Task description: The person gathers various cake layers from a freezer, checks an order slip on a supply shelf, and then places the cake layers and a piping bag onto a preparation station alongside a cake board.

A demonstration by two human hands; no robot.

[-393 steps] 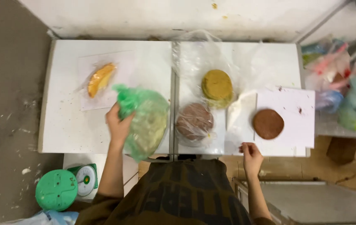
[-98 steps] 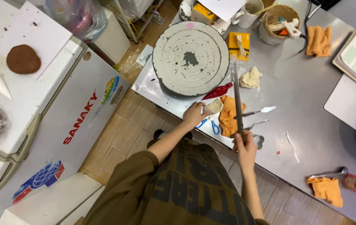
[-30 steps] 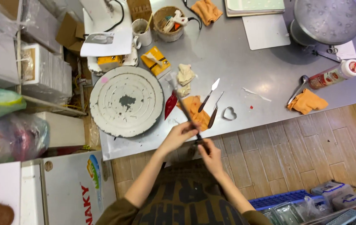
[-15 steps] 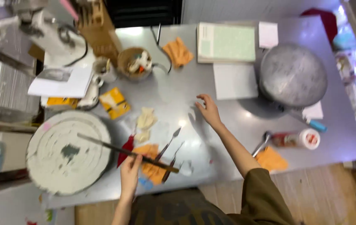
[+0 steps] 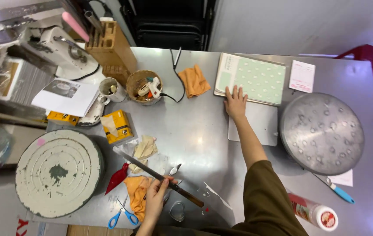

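My left hand (image 5: pixel 156 199) grips a long knife (image 5: pixel 151 174) by its dark handle near the front edge of the metal table (image 5: pixel 199 131); the blade points up and left over cloths. My right hand (image 5: pixel 235 101) reaches far across and rests flat on the lower left corner of a pale green notebook (image 5: pixel 251 78). A white board (image 5: pixel 254 124) lies just under that hand. A round grey turntable (image 5: pixel 57 171) sits at the left.
An upturned round metal pan (image 5: pixel 321 133), a red bottle (image 5: pixel 313 212) and a blue-handled tool (image 5: pixel 335 189) stand at the right. Orange cloths (image 5: pixel 137 192), blue scissors (image 5: pixel 123 214), a heart cutter (image 5: pixel 177 210), a yellow box (image 5: pixel 116 126), a wicker cup (image 5: pixel 144 86) and a wooden knife block (image 5: pixel 110 48) crowd the left.
My right hand has stretched further away, from mid-table onto the green notebook. My left hand still holds the knife at the front. The view has shifted right.
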